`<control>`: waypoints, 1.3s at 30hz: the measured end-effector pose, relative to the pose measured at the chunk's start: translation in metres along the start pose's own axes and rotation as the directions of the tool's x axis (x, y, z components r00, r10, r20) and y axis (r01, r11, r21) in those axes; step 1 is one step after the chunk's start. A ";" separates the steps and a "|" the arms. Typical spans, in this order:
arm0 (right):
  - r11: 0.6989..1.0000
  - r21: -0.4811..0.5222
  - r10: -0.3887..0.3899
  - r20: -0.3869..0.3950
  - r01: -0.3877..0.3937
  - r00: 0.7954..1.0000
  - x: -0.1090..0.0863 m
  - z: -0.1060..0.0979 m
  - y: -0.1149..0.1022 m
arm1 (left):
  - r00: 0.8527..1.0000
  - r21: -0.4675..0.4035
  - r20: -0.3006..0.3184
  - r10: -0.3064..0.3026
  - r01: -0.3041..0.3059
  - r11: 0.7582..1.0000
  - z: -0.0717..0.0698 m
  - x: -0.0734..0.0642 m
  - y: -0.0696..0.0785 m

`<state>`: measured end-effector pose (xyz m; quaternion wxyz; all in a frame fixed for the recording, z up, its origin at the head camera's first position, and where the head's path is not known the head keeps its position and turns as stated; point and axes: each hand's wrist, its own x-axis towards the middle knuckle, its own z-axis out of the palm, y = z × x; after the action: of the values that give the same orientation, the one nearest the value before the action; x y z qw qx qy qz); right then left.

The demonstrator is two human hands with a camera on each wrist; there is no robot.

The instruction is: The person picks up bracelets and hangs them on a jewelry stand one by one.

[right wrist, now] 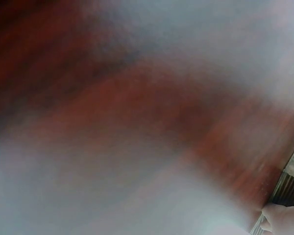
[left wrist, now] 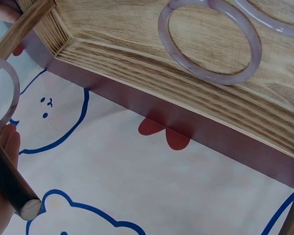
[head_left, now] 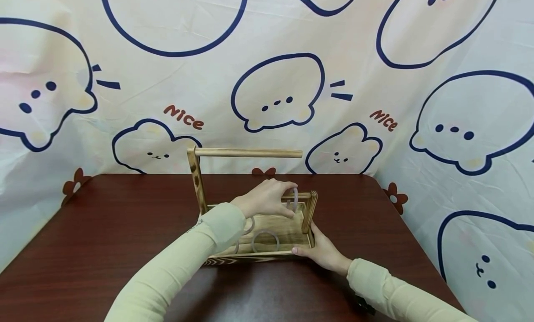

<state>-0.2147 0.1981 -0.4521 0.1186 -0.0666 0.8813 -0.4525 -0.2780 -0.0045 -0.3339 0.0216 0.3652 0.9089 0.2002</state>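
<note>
A wooden bangle stand [head_left: 308, 215] has a tray base, a taller post with a rod on the left and a shorter post with a rod on the right. My left hand [head_left: 267, 199] pinches a pale lilac bangle [head_left: 295, 200] beside the lower rod [head_left: 306, 195]; whether it encircles the rod I cannot tell. In the left wrist view, the bangle [left wrist: 13, 90] is close to that rod, whose free end [left wrist: 31, 209] shows. My right hand [head_left: 323, 251] grips the tray's right front corner, thumb on the rim. Several bangles [head_left: 265, 232] lie in the tray.
The taller rod [head_left: 250, 153] juts above and behind my left hand. Beneath the stand is a dark red-brown table [head_left: 104, 248]. A printed cloth [head_left: 208, 90] hangs behind and at both sides. The right wrist view is mostly blurred.
</note>
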 end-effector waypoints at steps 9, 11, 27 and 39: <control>1.000 0.010 -0.016 -0.005 0.016 1.000 -0.001 0.001 0.001 | 0.999 0.004 0.023 -0.023 0.023 1.000 0.003 -0.002 0.001; 1.000 0.011 -0.016 -0.003 0.016 1.000 -0.001 0.002 0.001 | 1.000 0.004 0.022 -0.022 0.022 1.000 0.003 -0.003 0.001; 1.000 0.004 -0.017 -0.002 0.017 1.000 -0.001 0.000 0.000 | 1.000 0.018 0.003 0.006 -0.006 1.000 0.002 -0.001 0.000; 0.999 0.021 -0.029 0.000 0.029 1.000 -0.001 0.000 -0.002 | 0.990 -0.045 -0.139 0.019 -0.026 0.999 -0.002 -0.005 0.000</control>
<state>-0.2135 0.1971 -0.4505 0.1126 -0.0783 0.8755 -0.4634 -0.2746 -0.0089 -0.3328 -0.0353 0.3601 0.8991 0.2465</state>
